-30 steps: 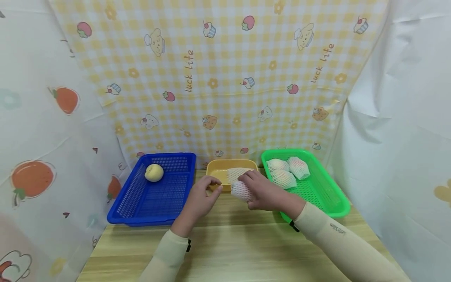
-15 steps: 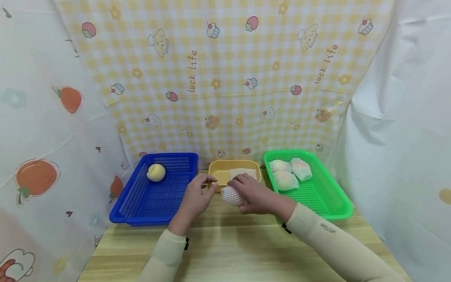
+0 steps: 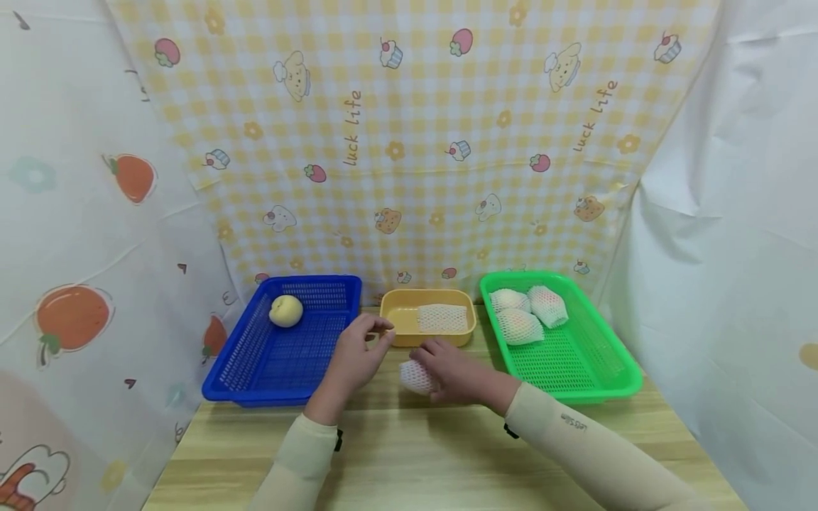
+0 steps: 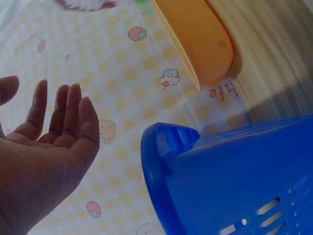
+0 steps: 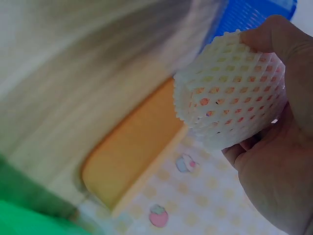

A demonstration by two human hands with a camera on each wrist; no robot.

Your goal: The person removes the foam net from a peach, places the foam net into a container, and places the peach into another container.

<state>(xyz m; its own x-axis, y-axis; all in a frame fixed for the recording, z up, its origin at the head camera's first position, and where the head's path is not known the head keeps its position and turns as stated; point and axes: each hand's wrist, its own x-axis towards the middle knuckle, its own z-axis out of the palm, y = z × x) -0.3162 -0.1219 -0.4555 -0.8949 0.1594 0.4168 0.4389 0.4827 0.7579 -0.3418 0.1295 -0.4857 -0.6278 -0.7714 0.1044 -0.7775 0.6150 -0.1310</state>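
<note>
Right hand (image 3: pixel 456 372): fingers and thumb curled round a netted fruit (image 3: pixel 417 378), held over the worktop (image 3: pixel 409 461), on the near side of the yellow tray. White foam mesh; red and yellow skin shows through the holes in the right wrist view. Cannot tell whether the fruit's underside touches the worktop.

Left hand (image 3: pixel 358 355): fingers loosely bent, thumb apart from them with a gap between, beside the right edge of the blue basket; fingertips near the left end of the yellow tray (image 3: pixel 399 319).

Tray lies far side, middle, between the two baskets. A flat white foam net (image 3: pixel 442 318) lies in its right part.

Blue basket (image 3: pixel 300 362), left: one bare pale-yellow fruit (image 3: pixel 286 311) in the far left part.

Green basket (image 3: pixel 556 365), right: three netted fruits (image 3: pixel 520 326) clustered toward the far left corner.

Yellow-and-white checked cloth (image 3: pixel 409 106) hangs behind, printed with strawberries and cupcakes. Cream sleeves (image 3: pixel 575 433) on both forearms.
</note>
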